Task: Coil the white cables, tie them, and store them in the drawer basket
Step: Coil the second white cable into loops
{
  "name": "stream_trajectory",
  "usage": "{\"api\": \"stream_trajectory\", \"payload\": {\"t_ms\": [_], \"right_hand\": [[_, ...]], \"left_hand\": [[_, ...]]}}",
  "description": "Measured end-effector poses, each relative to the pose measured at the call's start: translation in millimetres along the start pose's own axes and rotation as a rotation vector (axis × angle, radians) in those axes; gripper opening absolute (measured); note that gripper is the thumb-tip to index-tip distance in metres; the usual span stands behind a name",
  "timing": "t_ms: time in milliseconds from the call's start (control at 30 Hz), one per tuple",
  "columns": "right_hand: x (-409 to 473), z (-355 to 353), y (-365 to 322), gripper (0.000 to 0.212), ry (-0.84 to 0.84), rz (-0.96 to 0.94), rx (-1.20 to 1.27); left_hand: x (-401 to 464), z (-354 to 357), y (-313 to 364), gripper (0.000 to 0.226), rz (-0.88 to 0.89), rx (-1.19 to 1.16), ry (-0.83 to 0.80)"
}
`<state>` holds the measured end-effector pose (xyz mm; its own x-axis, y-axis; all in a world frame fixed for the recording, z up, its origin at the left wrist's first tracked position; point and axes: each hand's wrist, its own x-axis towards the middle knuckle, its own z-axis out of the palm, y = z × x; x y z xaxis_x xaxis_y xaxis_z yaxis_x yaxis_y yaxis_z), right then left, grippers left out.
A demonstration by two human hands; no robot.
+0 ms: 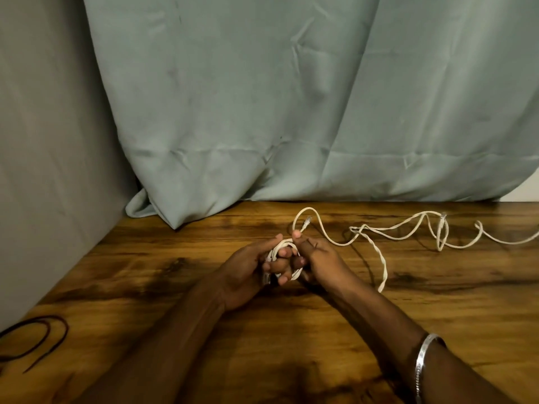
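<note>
Both hands closed around a small coil of white cable (284, 249) above the wooden counter (175, 287).

The left hand (245, 272) cups the coil from the left — fingers curled through its loops — while the right hand (318, 263) pinches it at the top, a plug end (306, 221) arching just above. The loose length (408, 228) trails right across the counter (a dark cord (43, 336) lies far left); a silver bracelet (423, 365) rings the right wrist.

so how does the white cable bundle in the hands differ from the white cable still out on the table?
The white cable bundle is wound into tight loops; the loose white cable sprawls in open curves, partly twisted on itself. The bundle is gripped between the left hand and right hand; the loose cable lies untouched on the wooden table. Both are thin white cables; whether they join is unclear.
</note>
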<state>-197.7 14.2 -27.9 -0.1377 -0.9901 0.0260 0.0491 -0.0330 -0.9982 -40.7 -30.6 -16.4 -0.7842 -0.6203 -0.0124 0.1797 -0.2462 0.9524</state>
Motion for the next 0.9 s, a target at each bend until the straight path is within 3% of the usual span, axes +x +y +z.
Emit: {"api": "stream_trajectory", "payload": {"t_ms": [200,433,567,733,900], "right_hand": [[4.1,1.1,-2.9,0.046,-0.063,-0.057,0.131],[2.4,1.4,-3.4,0.031,-0.136,-0.122,0.189],[1.8,3.4,1.3,0.026,-0.056,-0.19,0.168],[-0.5,4.1,8.6,0.026,0.01,-0.199,-0.118],[-9.8,8.6,10.7,0.021,-0.132,-0.25,-0.78]], "left_hand": [[7.9,11.6,-12.3,0.043,0.23,-0.077,0.18],[1.4,13.2,-2.6,0.049,0.315,-0.203,0.154],[-0.8,13.2,2.5,0.057,0.285,-0.277,0.126],[2.1,1.3,8.0,0.05,0.318,-0.357,0.173],[10.0,-12.2,9.2,0.055,0.44,-0.267,0.334]]}}
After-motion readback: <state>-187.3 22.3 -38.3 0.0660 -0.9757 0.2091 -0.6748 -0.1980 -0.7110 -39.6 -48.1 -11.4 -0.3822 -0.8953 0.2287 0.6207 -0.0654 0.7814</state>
